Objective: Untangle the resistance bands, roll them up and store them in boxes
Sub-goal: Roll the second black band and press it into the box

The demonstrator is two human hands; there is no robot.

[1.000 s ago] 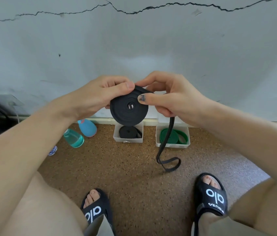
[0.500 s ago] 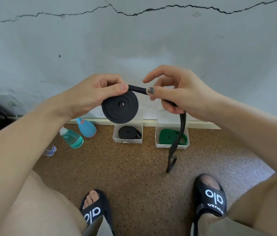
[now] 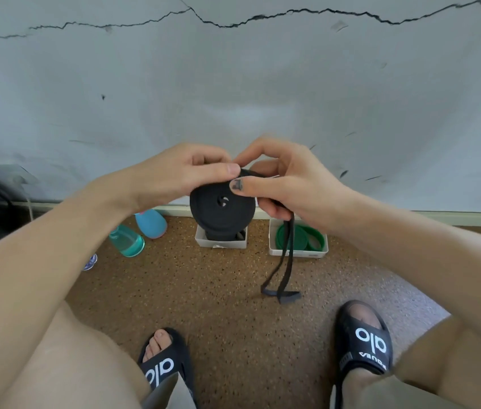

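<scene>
I see brown speckled floor [image 3: 233, 290] below a cracked grey wall [image 3: 233, 84]. My left hand [image 3: 174, 175] grips the black band roll [image 3: 222, 209] at its top edge; my right hand [image 3: 286, 184] pinches the band's loose tail [image 3: 286, 261], which hangs toward the floor. Behind the roll, against the wall: a white box [image 3: 221, 242] and a box with green bands [image 3: 298, 240].

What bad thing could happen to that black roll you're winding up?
The black roll is held up only by the left hand and right hand pinching it, so a slip could let it spring loose. The loose tail hangs twisted, so it might wind in crooked. Also, the white box below already holds a black band, so the fit may be tight.
</scene>
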